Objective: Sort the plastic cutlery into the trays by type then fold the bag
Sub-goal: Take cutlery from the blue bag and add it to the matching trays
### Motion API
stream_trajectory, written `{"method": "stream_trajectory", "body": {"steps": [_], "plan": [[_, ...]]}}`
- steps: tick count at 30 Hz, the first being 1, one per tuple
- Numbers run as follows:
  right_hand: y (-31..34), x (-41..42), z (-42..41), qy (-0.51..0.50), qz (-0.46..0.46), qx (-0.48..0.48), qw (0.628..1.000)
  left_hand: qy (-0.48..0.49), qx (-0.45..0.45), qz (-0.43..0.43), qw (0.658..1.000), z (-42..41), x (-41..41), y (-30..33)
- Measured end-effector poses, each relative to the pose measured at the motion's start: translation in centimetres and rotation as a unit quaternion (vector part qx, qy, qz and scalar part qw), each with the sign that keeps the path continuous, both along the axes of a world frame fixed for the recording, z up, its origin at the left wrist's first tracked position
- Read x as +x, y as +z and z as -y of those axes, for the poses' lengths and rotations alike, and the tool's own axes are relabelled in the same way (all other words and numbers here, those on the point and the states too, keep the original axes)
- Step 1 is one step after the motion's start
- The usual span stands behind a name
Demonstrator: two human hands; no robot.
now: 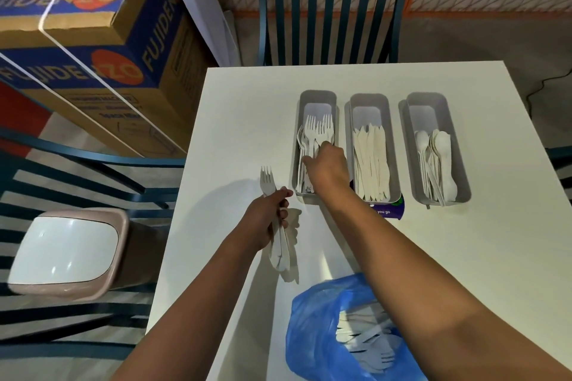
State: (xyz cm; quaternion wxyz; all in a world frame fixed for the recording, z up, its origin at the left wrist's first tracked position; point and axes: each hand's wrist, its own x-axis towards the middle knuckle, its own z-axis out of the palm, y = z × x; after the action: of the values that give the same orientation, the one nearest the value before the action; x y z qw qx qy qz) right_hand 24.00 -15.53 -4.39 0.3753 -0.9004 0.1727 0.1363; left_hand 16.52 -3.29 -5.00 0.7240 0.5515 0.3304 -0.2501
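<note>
Three grey trays stand in a row on the white table (464,257). The left tray (317,97) holds white forks (318,127), the middle tray (370,100) holds knives (371,161), and the right tray (428,100) holds spoons (439,158). My right hand (328,165) reaches into the left tray, its fingers down among the fork handles. My left hand (266,219) grips a bunch of white cutlery (280,247) just left of that tray, a fork's tines sticking up. A blue plastic bag (315,325) lies open at the near edge with several pieces inside.
A purple packet (387,210) peeks out under the middle tray's near end. A dark slatted chair (334,9) stands behind the table and another on the left. A pink lidded bin (68,254) sits on the left, with stacked cardboard boxes (93,40) behind it.
</note>
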Motion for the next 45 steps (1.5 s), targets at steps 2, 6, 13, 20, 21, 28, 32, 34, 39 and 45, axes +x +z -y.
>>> {"method": "stream_trajectory", "body": {"steps": [2,6,13,20,21,28,32,34,39,45], "plan": [[0.5,-0.9,-0.1,0.015,0.022,-0.028,0.999,0.007,-0.016,0.007,1.0,0.0,0.1,0.0],[0.7,-3.8,-0.4,0.069,-0.018,0.003,0.997,0.042,-0.037,0.013,0.998,0.6,0.4,0.0],[0.1,-8.0,1.1,0.102,-0.213,0.243,0.941,0.073,-0.013,0.027,0.997,2.4,1.0,0.5],[0.3,-8.9,2.3,0.096,-0.125,0.286,0.945,0.029,0.047,0.066,0.996,4.6,1.2,1.5],[0.5,-9.0,2.4,0.088,-0.11,0.288,0.947,0.019,0.029,0.071,0.997,4.8,1.2,1.7],[0.6,-9.6,2.9,0.039,-0.054,0.242,0.968,-0.026,0.055,0.113,0.992,5.2,0.8,1.4],[0.4,-10.2,2.7,0.016,0.019,0.21,0.977,0.004,0.073,0.104,0.992,5.5,0.4,1.3],[0.3,-10.3,2.7,0.018,0.041,0.192,0.98,-0.003,0.07,0.105,0.992,5.6,0.1,1.4],[0.2,-10.2,2.9,-0.03,0.051,0.222,0.973,-0.013,0.076,0.122,0.989,5.7,-0.3,1.2],[-0.2,-9.9,2.7,-0.131,0.091,0.178,0.971,0.024,0.091,0.102,0.99,5.5,-0.3,0.6]]}}
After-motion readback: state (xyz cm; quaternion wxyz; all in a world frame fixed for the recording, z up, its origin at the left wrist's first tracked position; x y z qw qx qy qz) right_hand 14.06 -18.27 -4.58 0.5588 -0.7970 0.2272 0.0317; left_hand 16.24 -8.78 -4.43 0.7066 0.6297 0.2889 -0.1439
